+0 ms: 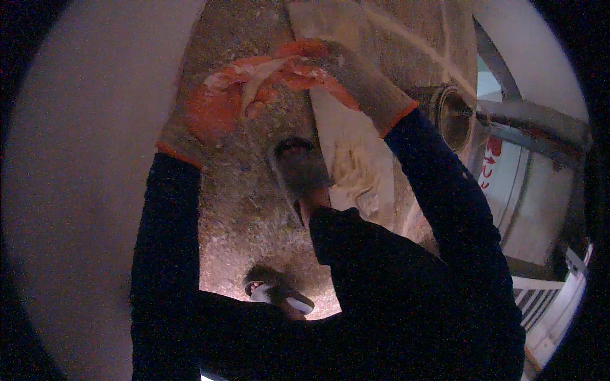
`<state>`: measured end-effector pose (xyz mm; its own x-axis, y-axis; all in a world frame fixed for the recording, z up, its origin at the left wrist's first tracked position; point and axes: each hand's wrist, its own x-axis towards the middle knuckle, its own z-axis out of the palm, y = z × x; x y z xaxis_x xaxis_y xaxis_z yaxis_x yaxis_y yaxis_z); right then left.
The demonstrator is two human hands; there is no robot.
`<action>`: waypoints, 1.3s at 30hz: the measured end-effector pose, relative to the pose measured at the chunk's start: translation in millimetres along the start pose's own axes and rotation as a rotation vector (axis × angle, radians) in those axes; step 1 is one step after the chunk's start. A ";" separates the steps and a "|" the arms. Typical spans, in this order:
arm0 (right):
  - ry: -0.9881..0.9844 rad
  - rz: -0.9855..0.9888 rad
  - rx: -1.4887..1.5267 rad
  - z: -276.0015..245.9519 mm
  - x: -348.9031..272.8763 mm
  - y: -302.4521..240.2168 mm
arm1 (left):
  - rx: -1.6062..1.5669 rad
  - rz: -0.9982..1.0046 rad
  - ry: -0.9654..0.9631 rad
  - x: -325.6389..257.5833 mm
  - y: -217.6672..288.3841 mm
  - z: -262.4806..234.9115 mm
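Both my hands wear grey gloves with orange-coated palms and orange cuff edges. They meet in front of me at the top of the view. My left hand [213, 105] is curled, its fingers partly smeared by motion. A thin, pale, whitish strip [259, 77] runs from it toward my right hand [318, 66], whose fingers are bent and close around the other end. What the strip is I cannot make out in the dim light. Orange glove fingers cover part of it.
Below lies a rough, littered floor [235, 222], with my sandalled feet on it. A pale board [356, 159] with sandy smears lies right of my forward foot. A bucket-like round container [454, 117] stands further right. A plain pale wall [95, 190] rises at left; white slats [537, 298] show lower right.
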<state>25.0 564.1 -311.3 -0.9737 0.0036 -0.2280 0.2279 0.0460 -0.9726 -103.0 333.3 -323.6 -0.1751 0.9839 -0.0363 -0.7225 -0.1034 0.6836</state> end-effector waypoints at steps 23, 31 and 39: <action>-0.369 -0.015 0.468 19.7 114.4 56.7 | -0.421 0.438 0.227 -66.8 -71.3 -37.6; -0.478 -0.172 0.246 -15.2 135.6 88.4 | -0.296 0.257 0.679 -35.3 -110.4 -87.0; -0.278 -0.099 0.406 -14.9 118.1 116.0 | 0.933 0.426 1.005 -31.1 -130.9 -41.5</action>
<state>-63.7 584.8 -450.4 -0.9647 -0.2498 -0.0833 0.1724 -0.3600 -0.9169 -30.7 310.1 -442.2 -0.9367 0.3436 0.0676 0.1297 0.1610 0.9784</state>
